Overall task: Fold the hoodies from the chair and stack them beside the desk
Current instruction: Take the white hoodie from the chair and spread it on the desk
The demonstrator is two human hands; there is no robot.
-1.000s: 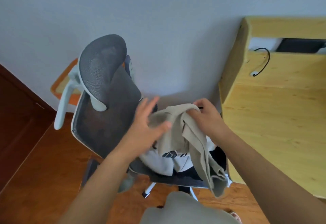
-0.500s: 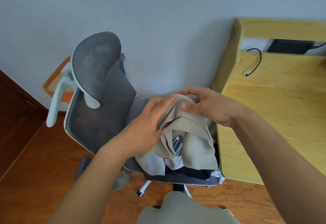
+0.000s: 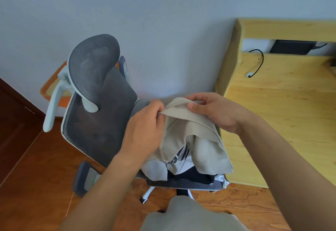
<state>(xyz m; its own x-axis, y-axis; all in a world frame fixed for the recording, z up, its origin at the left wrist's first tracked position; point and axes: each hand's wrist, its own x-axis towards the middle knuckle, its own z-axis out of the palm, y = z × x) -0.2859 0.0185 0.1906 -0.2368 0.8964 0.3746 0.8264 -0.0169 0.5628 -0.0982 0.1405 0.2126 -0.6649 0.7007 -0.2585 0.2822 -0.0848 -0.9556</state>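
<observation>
Both hands pinch the beige hoodie (image 3: 192, 136) above the chair (image 3: 101, 121): left hand (image 3: 145, 130) and right hand (image 3: 216, 112) on its top edge; lift it clear of the other clothes (image 3: 181, 169), then spread the edge taut

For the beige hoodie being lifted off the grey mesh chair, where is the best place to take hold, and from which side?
Along the thick folded top edge of the beige hoodie, from above, one grip toward each end. The left hand and right hand already pinch it there; the rest hangs loose over the pile, so lifting this edge should let it drape straight.
</observation>
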